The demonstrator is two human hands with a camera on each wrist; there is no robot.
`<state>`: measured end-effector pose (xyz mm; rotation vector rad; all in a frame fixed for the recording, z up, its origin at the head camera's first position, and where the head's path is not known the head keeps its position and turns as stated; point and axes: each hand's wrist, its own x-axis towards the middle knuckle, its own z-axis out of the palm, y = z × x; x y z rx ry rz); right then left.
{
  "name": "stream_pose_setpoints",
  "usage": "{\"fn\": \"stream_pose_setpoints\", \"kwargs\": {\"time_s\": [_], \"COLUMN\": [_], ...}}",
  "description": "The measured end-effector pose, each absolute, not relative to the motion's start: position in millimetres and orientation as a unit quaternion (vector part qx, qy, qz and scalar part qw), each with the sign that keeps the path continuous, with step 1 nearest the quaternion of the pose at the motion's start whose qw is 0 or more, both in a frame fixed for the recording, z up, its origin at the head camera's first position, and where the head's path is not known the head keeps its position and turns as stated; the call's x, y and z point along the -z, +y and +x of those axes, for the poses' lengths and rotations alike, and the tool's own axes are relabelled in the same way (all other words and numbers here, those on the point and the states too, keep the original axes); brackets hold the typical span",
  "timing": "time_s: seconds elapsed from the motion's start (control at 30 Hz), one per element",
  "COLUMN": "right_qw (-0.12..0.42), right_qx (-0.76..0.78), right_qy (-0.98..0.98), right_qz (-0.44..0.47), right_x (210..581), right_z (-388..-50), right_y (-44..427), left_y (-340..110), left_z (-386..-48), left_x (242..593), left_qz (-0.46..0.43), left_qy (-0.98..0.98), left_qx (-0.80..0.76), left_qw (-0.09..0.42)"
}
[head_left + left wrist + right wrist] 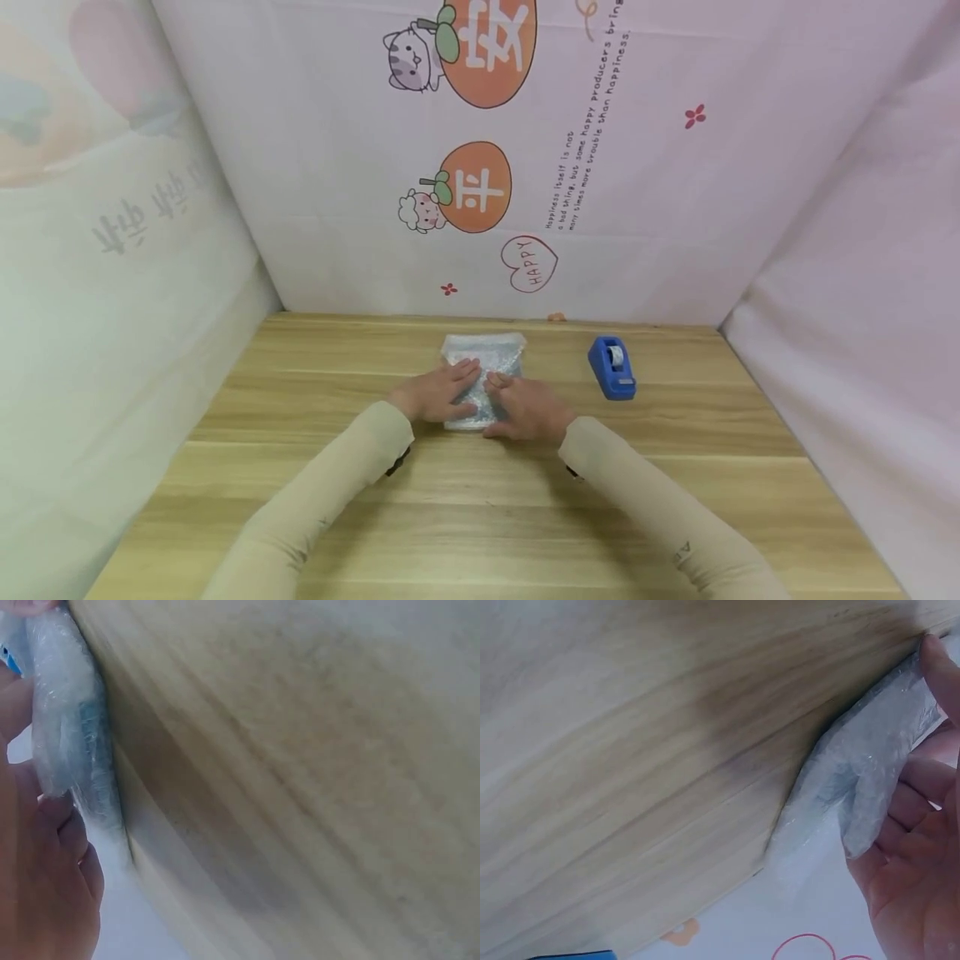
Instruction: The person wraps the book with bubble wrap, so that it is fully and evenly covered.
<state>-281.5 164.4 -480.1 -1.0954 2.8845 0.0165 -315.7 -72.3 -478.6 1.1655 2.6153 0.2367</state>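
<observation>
A flat package in clear bubble wrap (pixel 491 357) lies on the wooden table, bluish-grey content showing faintly through the plastic. From the left, my left hand (pixel 442 393) rests on its top with fingers extended and thumb apart. My right hand (pixel 531 408) presses on the right side, its fingertips on the wrap and its thumb by the near edge. In the left wrist view, the wrap (pixel 67 712) bulges in a raised layer beside the fingers. A loose fold of wrap (pixel 870 772) stands up under the right fingers in the right wrist view. The wrapped content cannot be identified.
A blue tape dispenser (pixel 613 371) with a roll of clear tape stands right of the package. The wooden table (pixel 450 517) meets a printed white cloth backdrop (pixel 337 167) behind, and pale cloth hangs along both sides.
</observation>
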Motion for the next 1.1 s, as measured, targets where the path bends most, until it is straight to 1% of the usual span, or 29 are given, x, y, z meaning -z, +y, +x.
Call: {"fn": "stream_pose_setpoints", "kwargs": {"time_s": [0.13, 0.2, 0.33, 0.47, 0.67, 0.9, 0.97, 1.1], "right_qw": [0.052, 0.067, 0.078, 0.063, 0.042, -0.031, -0.030, -0.004], "right_qx": [0.023, 0.053, 0.124, 0.164, 0.183, 0.180, 0.170, 0.159], "right_qy": [0.935, 0.936, 0.930, 0.924, 0.939, 0.949, 0.955, 0.964], "right_qz": [-0.351, -0.341, -0.336, -0.340, -0.288, -0.258, -0.242, -0.212], "right_x": [480, 480, 478, 469, 448, 425, 418, 404], "right_z": [-284, -285, -289, -291, -288, -285, -283, -277], "right_y": [170, 173, 176, 180, 204, 258, 273, 302], "left_y": [-68, -66, -65, -66, -68, -69, -69, -68], "left_z": [-315, -315, -316, -317, -315, -314, -315, -315], "left_x": [478, 477, 479, 482, 477, 474, 475, 476], "left_qz": [0.400, 0.400, 0.401, 0.403, 0.398, 0.402, 0.403, 0.403], "left_qy": [0.905, 0.905, 0.905, 0.905, 0.905, 0.902, 0.902, 0.902], "left_qx": [-0.071, -0.068, -0.058, -0.054, -0.064, -0.070, -0.071, -0.074], "left_qw": [0.126, 0.127, 0.126, 0.127, 0.137, 0.138, 0.137, 0.137]}}
